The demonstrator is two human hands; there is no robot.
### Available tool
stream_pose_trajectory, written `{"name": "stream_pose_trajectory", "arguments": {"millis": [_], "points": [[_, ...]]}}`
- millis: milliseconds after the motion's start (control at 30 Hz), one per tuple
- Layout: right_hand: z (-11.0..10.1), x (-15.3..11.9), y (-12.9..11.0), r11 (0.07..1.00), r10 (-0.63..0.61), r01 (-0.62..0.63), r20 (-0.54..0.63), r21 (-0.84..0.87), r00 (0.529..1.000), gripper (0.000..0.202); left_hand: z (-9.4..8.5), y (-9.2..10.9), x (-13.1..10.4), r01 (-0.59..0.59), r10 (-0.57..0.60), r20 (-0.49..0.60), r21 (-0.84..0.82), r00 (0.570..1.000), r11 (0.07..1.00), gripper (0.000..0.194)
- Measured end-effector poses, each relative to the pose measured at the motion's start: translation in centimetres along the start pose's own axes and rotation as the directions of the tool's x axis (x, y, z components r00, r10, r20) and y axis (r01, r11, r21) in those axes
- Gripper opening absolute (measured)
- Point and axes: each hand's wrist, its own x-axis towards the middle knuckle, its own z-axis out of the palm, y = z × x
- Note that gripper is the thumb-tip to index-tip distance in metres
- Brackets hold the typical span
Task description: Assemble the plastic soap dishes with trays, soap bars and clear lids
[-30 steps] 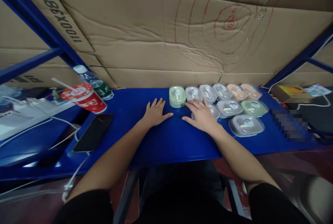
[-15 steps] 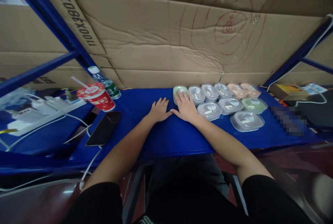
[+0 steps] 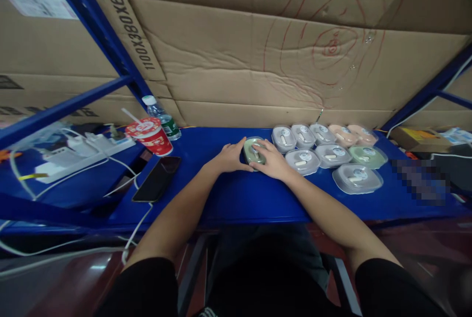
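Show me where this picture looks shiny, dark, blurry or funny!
Head view: the bottom right corner is dark and blurry; head view: a bright streak gleams at lower left; head view: blocky squares at right hide something; head view: the green box between the left hand and right hand shows no readable print.

1. Green rounded plastic container (image 3: 250, 152).
2. Grey oval plastic containers (image 3: 357, 184): translucent, off-white bars on top.
3. Peach rounded plastic containers (image 3: 342, 135).
4. Red tapered paper cup (image 3: 158, 144): white markings.
5. Clear cylindrical plastic bottle (image 3: 170, 127): green label, white cap.
6. Flat blue tabletop (image 3: 236, 201).
7. Brown cardboard panel (image 3: 224, 37): uneven red rings.
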Motion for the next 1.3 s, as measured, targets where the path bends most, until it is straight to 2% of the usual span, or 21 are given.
{"name": "stream_pose_trajectory", "arguments": {"millis": [100, 233, 367, 467, 533, 600, 667, 700, 767, 833, 900, 933, 1033, 1133, 1200, 1300], "points": [[-0.1, -0.1, -0.2, 0.999, -0.032, 0.035, -0.077, 0.036, 0.997, 0.061, 0.1, -0.1, 0.2, -0.014, 0.013, -0.048, -0.023, 0.999, 1.000, 0.144], [-0.4, -0.3, -0.8, 0.994, -0.062, 0.081, -0.232, 0.071, 0.971, 0.054, 0.1, -0.8, 0.5, -0.128, 0.114, -0.178, -0.068, 0.977, 0.989, 0.139], [-1.1, -0.3, -1.2, 0.984, -0.113, 0.154, -0.365, 0.086, 0.924, 0.053, 0.2, -1.1, 0.6, -0.307, 0.228, -0.349, -0.190, 0.909, 0.933, 0.135], [-1.6, -0.5, -1.6, 0.985, -0.097, 0.148, -0.416, 0.092, 0.904, 0.055, 0.5, -1.0, 0.9, -0.433, 0.233, -0.461, -0.397, 0.856, 0.809, 0.146], [-1.7, -0.8, -2.0, 0.983, -0.101, 0.154, -0.397, 0.105, 0.912, 0.061, 0.9, -0.6, 1.2, -0.492, 0.190, -0.532, -0.511, 0.825, 0.705, 0.144], [-1.5, -0.9, -2.6, 0.974, -0.152, 0.196, -0.312, 0.113, 0.938, 0.072, 1.3, 0.0, 1.2, -0.528, 0.170, -0.554, -0.590, 0.815, 0.611, 0.123], [-1.2, -0.9, -3.3, 0.961, -0.224, 0.252, -0.205, 0.119, 0.953, 0.083, 1.4, 0.8, 0.8, -0.554, 0.219, -0.534, -0.619, 0.817, 0.557, 0.101], [-1.0, -0.9, -3.5, 0.954, -0.254, 0.274, -0.159, 0.120, 0.954, 0.087, 1.3, 1.2, 0.5, -0.566, 0.253, -0.526, -0.604, 0.812, 0.561, 0.094], [-1.0, -0.7, -3.8, 0.948, -0.289, 0.299, -0.097, 0.111, 0.952, 0.093, 0.6, 1.6, -0.2, -0.582, 0.293, -0.546, -0.489, 0.785, 0.650, 0.081], [-1.2, -0.6, -3.6, 0.956, -0.281, 0.284, -0.049, 0.072, 0.958, 0.093, -0.7, 1.2, -0.7, -0.512, 0.262, -0.609, -0.278, 0.748, 0.813, 0.060], [-1.6, -0.6, -3.3, 0.975, -0.222, 0.222, 0.000, 0.002, 0.975, 0.085, -2.3, 0.1, -0.9, -0.293, 0.176, -0.657, -0.072, 0.733, 0.953, 0.045], [-1.8, -0.6, -3.1, 0.983, -0.181, 0.182, 0.029, -0.038, 0.983, 0.081, -3.0, -0.6, -0.9, -0.165, 0.123, -0.655, -0.002, 0.745, 0.986, 0.039], [-2.0, -0.7, -2.7, 0.986, -0.074, 0.091, 0.122, -0.141, 0.990, 0.071, -4.5, -2.7, -1.0, 0.126, -0.022, -0.556, 0.150, 0.831, 0.981, 0.036], [-1.9, -0.8, -2.9, 0.980, -0.028, 0.063, 0.185, -0.187, 0.982, 0.071, -5.0, -4.2, -1.2, 0.293, -0.172, -0.406, 0.256, 0.897, 0.921, 0.039], [-1.8, -0.8, -3.0, 0.980, -0.018, 0.058, 0.207, -0.193, 0.978, 0.072, -5.0, -4.7, -1.3, 0.357, -0.271, -0.291, 0.305, 0.918, 0.883, 0.039], [-1.7, -0.9, -2.9, 0.982, -0.015, 0.056, 0.217, -0.183, 0.976, 0.072, -4.9, -5.5, -1.4, 0.401, -0.361, -0.179, 0.317, 0.915, 0.860, 0.043]]}}
